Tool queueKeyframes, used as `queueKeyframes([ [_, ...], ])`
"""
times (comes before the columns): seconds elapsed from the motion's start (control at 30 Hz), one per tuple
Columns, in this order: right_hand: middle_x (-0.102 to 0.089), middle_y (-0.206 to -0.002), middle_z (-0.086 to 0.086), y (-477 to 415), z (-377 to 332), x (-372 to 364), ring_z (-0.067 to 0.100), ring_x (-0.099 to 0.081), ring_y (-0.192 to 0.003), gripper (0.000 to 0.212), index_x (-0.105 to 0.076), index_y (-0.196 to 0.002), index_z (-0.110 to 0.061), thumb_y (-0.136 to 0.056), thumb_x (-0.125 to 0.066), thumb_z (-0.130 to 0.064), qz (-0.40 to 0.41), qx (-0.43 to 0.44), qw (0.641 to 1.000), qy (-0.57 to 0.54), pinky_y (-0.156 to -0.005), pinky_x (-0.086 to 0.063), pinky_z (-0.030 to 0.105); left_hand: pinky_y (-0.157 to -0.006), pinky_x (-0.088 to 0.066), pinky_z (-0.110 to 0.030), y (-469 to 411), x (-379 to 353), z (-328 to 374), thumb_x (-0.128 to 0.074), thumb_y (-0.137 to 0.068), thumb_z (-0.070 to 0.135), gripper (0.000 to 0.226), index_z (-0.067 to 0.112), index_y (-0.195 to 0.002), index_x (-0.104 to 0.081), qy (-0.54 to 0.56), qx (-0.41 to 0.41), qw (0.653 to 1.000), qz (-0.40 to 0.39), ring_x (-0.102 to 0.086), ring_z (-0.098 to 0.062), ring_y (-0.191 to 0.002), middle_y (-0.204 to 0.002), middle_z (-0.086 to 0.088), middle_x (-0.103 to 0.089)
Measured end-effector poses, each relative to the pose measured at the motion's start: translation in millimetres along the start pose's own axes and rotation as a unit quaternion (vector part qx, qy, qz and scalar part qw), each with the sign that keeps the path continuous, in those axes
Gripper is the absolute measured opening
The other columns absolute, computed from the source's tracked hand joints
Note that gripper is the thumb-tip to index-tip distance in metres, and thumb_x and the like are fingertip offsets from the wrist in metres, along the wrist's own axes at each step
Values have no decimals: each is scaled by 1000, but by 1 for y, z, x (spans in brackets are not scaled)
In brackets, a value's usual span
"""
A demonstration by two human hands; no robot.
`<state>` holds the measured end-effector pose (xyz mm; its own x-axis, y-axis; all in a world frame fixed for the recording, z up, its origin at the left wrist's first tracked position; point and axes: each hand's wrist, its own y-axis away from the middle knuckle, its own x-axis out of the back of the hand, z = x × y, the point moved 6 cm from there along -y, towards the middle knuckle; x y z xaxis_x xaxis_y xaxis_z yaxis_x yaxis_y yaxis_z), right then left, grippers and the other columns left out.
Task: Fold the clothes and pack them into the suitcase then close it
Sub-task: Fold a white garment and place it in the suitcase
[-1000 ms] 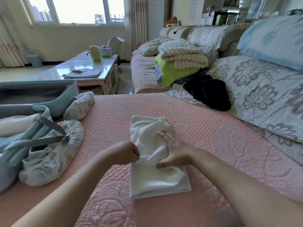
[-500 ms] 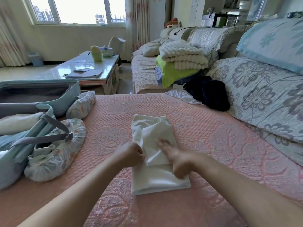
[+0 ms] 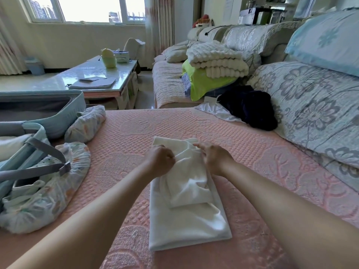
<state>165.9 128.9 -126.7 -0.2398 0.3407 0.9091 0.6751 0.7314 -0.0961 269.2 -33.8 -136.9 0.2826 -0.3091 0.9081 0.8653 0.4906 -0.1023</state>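
suitcase (image 3: 64,117) open, clothes (image 3: 9,146) inside | l hand (image 3: 161,160) pinches white cloth (image 3: 186,220) | r hand (image 3: 215,159) grip unclear

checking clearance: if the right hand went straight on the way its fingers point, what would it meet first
Only the far corner of the white garment under the right hand, then bare pink bedspread; depth beyond is unclear.

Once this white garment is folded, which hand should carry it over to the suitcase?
Probably the left hand: it grips the white garment, and the open suitcase lies on that side; the right hand is farther off.
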Motion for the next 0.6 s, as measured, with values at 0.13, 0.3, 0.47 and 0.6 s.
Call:
queueKeyframes([
  [0.13,-72,-105,1,-25,5,-6,24,-66,-100,21,-72,-99,-23,-99,-56,-37,5,-6,999,49,-83,-50,34,-65,-42,-30,-6,16,-19,-49,-97,27,19,26,-96,-68,107,46,988,99,-58,-25,-81,-97,-6,-68],
  [0.3,-70,-112,7,-43,-8,-16,29,-63,-106,34,-71,-105,-20,-101,-47,-43,30,-6,989,147,-91,-43,37,-68,-38,-32,-11,12,-23,-40,-102,34,25,22,-114,-60,-115,16,990,78,-61,-29,-93,-110,-9,-66],
  [0.47,-57,-117,7,-34,-25,-17,30,-55,-109,32,-65,-119,-22,-88,-58,-19,112,56,982,139,-94,-41,40,-101,-38,-40,-1,18,-3,-56,-93,18,30,21,-123,-58,-110,-99,976,160,-47,-26,-117,-124,-5,-52],
  [0.6,-61,-111,3,-9,-46,-5,26,-55,-107,30,-71,-108,-20,-83,-55,-13,135,111,983,55,-93,-47,40,-104,-39,-44,31,2,28,-36,-95,44,44,23,-129,-56,-127,-244,959,69,-49,-24,-121,-130,-2,-54],
])
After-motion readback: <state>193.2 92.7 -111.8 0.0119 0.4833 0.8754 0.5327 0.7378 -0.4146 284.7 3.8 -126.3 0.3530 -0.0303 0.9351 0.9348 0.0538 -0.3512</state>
